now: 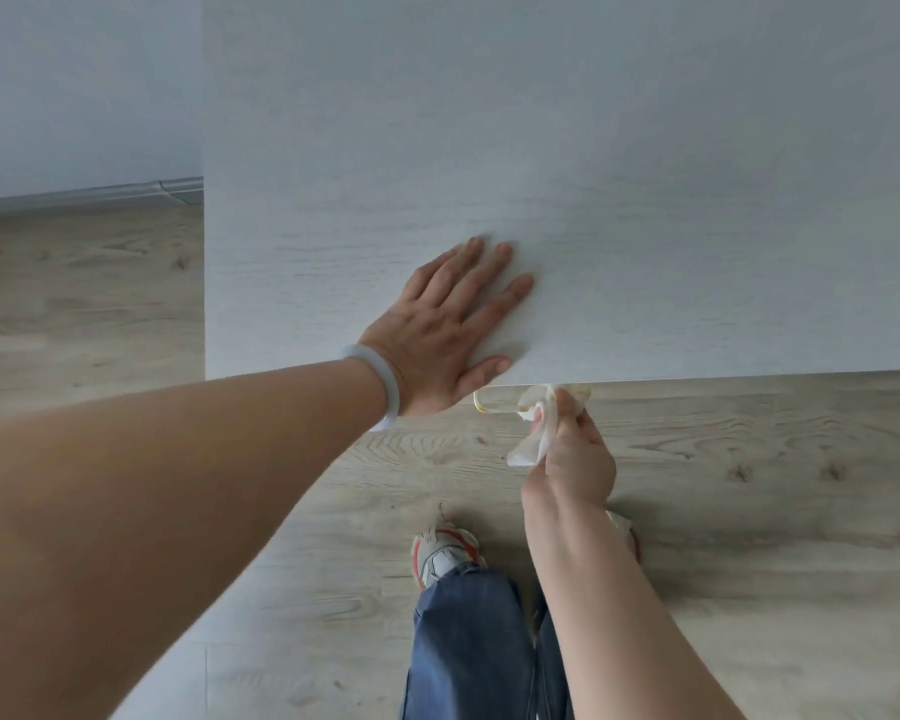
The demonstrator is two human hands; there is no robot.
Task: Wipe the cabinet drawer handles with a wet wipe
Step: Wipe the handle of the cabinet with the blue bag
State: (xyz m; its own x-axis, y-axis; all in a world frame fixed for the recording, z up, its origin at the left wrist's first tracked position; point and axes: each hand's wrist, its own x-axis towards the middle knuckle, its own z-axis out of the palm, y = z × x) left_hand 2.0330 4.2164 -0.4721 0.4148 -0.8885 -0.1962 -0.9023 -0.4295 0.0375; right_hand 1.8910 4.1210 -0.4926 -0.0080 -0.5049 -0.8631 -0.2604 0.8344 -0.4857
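Right hand (575, 459) pinching wipe (533, 439), rubbing handle (500, 407) under cabinet (645, 200) front edge.
Left hand (448, 324) lying flat, fingers spread, bracing on top. Prob. mid-wipe on one handle; other handles not showing, can't judge remainder.

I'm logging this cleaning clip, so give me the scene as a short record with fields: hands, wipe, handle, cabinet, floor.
left hand: flat, fingers spread, pressing on the cabinet top
right hand: pinches the wipe against the handle
wipe: white, crumpled, wrapped over the handle's right part
handle: gold bar just under the cabinet's front edge, left end bare
cabinet: pale wood-grain top
floor: light wood planks
bracelet: pale, on left wrist
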